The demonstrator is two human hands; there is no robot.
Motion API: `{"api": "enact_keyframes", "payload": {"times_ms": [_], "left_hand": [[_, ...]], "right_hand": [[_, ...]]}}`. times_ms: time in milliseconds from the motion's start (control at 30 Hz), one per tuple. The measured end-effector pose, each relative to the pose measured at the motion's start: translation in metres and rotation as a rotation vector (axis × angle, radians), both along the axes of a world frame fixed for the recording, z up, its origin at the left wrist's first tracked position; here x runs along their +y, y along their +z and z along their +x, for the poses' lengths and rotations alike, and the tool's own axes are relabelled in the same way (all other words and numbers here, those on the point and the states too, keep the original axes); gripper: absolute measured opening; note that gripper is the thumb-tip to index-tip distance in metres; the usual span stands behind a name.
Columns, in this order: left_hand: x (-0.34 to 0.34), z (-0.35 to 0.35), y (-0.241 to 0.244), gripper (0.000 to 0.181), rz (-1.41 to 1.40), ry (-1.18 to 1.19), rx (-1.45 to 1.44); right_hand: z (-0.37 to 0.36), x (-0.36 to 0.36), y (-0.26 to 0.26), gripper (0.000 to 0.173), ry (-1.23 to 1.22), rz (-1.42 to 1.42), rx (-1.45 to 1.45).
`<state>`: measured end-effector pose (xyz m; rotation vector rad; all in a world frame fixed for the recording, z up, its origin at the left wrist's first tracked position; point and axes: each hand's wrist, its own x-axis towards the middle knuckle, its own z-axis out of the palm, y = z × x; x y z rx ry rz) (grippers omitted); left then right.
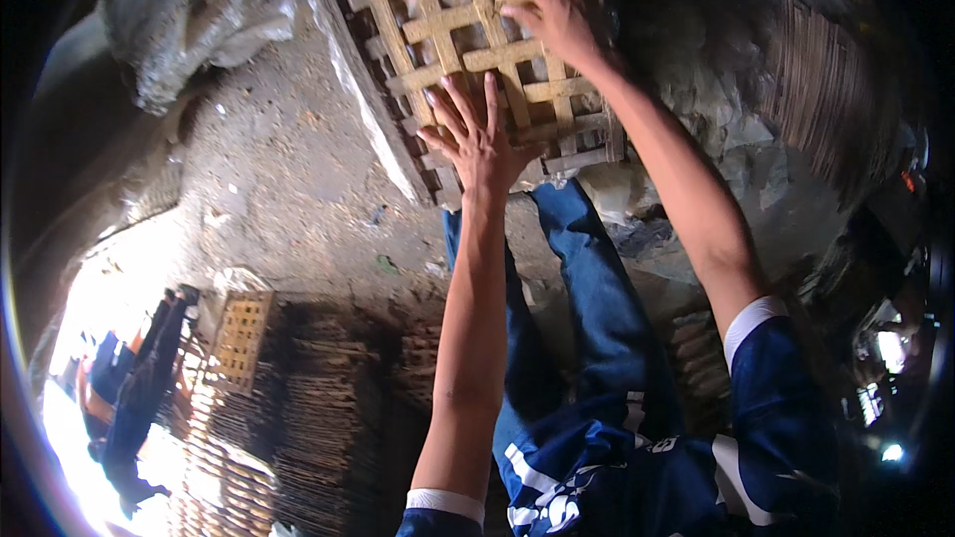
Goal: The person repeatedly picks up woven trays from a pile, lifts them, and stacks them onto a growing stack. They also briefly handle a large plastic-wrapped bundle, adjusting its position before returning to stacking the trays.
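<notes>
A woven lattice panel of flat, light-brown strips (489, 60), perhaps bamboo, lies at the top centre in front of me. My left hand (481, 142) rests on its near part with the fingers spread. Farther up, at the panel's right side, my right hand (552, 15) is over the strips with its fingers apart and slightly bent. Neither hand holds anything. Through the gaps in the lattice, whitish, shiny material shows. A dark, straight edge strip (365, 82) runs along the panel's left side, with white film beside it.
Crumpled clear plastic sheeting (216, 22) lies at the upper left on a dirty floor (283, 164). A smaller lattice panel (240, 339) and stacked thin sticks (317, 403) are at the lower left, near another person (142, 388). A bundle of thin strips (821, 89) is at the right.
</notes>
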<state>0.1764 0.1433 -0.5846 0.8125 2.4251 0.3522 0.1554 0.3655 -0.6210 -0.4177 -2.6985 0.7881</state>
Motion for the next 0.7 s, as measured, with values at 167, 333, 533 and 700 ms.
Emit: {"api": "enact_keyframes", "payload": {"times_ms": [167, 333, 533, 700], "left_hand": [[-0.009, 0.0, -0.017, 0.132, 0.015, 0.02, -0.013], [-0.004, 0.0, -0.014, 0.13, -0.042, 0.03, -0.032], [-0.003, 0.0, -0.019, 0.131, -0.046, 0.01, -0.038], [0.005, -0.002, -0.019, 0.131, -0.082, -0.011, -0.06]], "right_hand": [[-0.019, 0.0, 0.03, 0.013, 0.103, -0.051, -0.08], [-0.022, 0.009, 0.024, 0.011, 0.151, -0.063, -0.065], [-0.026, 0.012, 0.003, 0.012, 0.28, 0.139, 0.052], [-0.022, 0.011, 0.013, 0.006, -0.166, -0.322, 0.08]]}}
